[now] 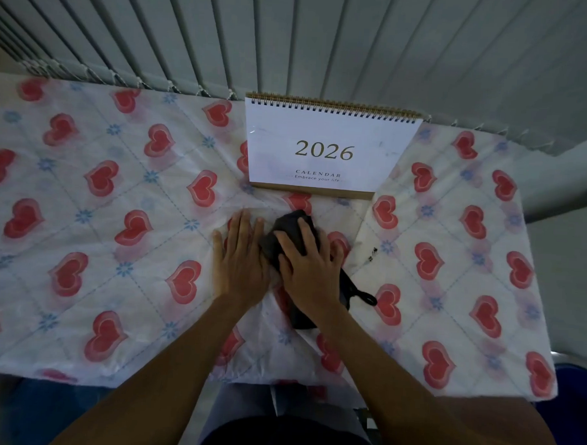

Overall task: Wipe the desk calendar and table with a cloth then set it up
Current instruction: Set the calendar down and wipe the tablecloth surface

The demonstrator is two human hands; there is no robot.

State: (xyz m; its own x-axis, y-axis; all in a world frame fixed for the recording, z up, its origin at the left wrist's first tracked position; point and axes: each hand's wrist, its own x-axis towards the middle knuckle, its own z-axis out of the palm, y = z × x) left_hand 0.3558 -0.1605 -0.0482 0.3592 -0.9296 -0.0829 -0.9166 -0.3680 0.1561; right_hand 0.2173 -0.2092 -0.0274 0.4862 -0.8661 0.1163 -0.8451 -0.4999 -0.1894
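Note:
A white desk calendar (329, 146) marked "2026" stands upright at the back middle of the table (100, 214), which wears a white cover printed with red hearts. In front of it lies a dark grey cloth (290, 229) with a small loop at its near end. My right hand (308, 266) presses down on the cloth, fingers spread over it. My left hand (240, 257) lies flat on the table cover right beside the cloth, fingers together and holding nothing.
Grey vertical blinds (293, 37) hang behind the table's far edge. Small dark specks (373, 254) mark the cover to the right of the cloth. A blue object (577, 396) shows at the right, past the table's near corner.

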